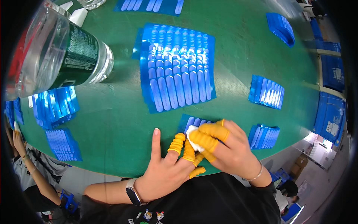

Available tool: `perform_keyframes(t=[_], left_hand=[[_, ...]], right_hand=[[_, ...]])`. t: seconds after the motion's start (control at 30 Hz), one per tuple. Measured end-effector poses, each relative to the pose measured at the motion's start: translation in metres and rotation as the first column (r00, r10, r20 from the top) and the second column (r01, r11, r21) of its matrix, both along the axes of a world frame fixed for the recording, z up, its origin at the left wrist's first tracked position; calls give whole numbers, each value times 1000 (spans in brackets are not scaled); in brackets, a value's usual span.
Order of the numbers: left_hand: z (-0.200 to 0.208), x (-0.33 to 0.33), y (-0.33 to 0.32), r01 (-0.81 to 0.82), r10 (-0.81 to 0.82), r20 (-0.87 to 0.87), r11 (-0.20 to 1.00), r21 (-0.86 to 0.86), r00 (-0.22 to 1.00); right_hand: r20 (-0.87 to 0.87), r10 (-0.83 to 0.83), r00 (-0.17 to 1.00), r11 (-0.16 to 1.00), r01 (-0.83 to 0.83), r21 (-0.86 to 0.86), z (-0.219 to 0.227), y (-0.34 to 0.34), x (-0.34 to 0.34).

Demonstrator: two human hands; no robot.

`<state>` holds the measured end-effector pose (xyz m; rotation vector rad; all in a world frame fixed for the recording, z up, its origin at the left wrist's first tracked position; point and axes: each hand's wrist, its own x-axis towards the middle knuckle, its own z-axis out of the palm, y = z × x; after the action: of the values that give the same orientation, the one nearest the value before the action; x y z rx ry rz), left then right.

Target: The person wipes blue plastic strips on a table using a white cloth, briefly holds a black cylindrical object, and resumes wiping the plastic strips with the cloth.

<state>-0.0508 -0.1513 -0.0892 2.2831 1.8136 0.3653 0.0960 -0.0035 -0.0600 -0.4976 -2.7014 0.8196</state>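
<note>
A small blue sheet of rounded strips [191, 121] lies near the table's front edge, its lower part hidden under my hands. My right hand [233, 151], with yellow finger cots on several fingers, is closed in a pinch round a crumpled white wipe [193, 139] that rests on this sheet. My left hand [164, 173] is spread beside it: one bare finger stretches forward over the table, and the yellow-capped fingertips touch the sheet's near left side, close to the wipe. Just beyond lies a larger stack of blue strip sheets [180, 89].
On the green table [231, 48], a clear bottle [84, 56] with a green label stands at the left. More blue sheets lie at the right [266, 92], near right [264, 136], far right [281, 29] and left [63, 145]. Another person's hand [18, 140] shows at the left edge.
</note>
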Motion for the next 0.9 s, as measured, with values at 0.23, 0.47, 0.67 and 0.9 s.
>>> perform_keyframes(t=[0.23, 0.47, 0.67, 0.9], left_hand=[[-3, -1, -4, -12, 12, 20, 1000, 5, 1000], [0, -3, -1, -55, 49, 148, 998, 40, 988], [20, -33, -4, -203, 142, 374, 971, 129, 917], [14, -53, 22, -153, 137, 314, 988, 28, 939]], right_hand=[[-37, -46, 998, 978, 52, 200, -10, 7, -10], [-86, -276, 957, 922, 289, 257, -6, 15, -3], [-148, -215, 965, 964, 234, 124, -10, 18, -5], [-143, -122, 982, 981, 141, 131, -12, 3, 5]])
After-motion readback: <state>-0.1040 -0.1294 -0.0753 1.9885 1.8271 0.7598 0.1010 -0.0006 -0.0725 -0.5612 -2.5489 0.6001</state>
